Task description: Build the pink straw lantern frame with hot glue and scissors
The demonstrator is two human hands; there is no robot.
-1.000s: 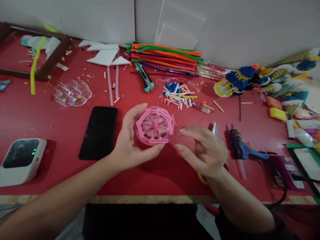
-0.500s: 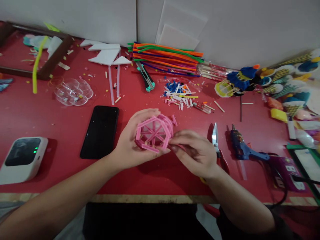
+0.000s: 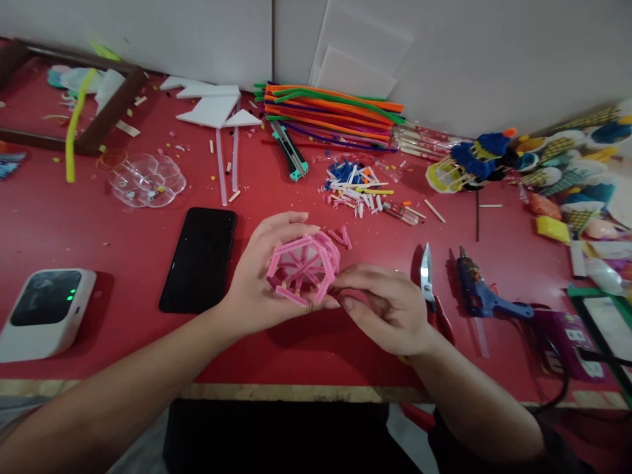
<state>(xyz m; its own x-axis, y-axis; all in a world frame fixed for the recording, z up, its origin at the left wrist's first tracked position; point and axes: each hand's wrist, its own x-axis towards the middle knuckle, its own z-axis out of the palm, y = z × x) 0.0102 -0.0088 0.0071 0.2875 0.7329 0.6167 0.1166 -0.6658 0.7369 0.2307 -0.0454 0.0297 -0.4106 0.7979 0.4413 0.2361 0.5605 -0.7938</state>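
My left hand [image 3: 259,283] is wrapped round a small pink pipe-cleaner basket [image 3: 323,253], tilted so that its many-sided rim and spoked inside face me. At the basket's right side, the thumb and forefinger of my right hand [image 3: 382,299] are pinched together close to its wall. Whatever lies between those fingertips is hidden. Short pink pipe-cleaner pieces [image 3: 346,237] lie on the red table just beyond the basket.
Behind are a bundle of pipe cleaners [image 3: 336,112], a box cutter [image 3: 290,153] and a heap of cut scraps [image 3: 353,184]. To the right lie pruning shears [image 3: 426,273] and a glue gun [image 3: 486,293]; left, a black phone [image 3: 200,260] and a white device [image 3: 47,313].
The basket has tilted slightly in my left hand, and the left fingers have shifted along its far rim. My right hand stays pinched at its right side.
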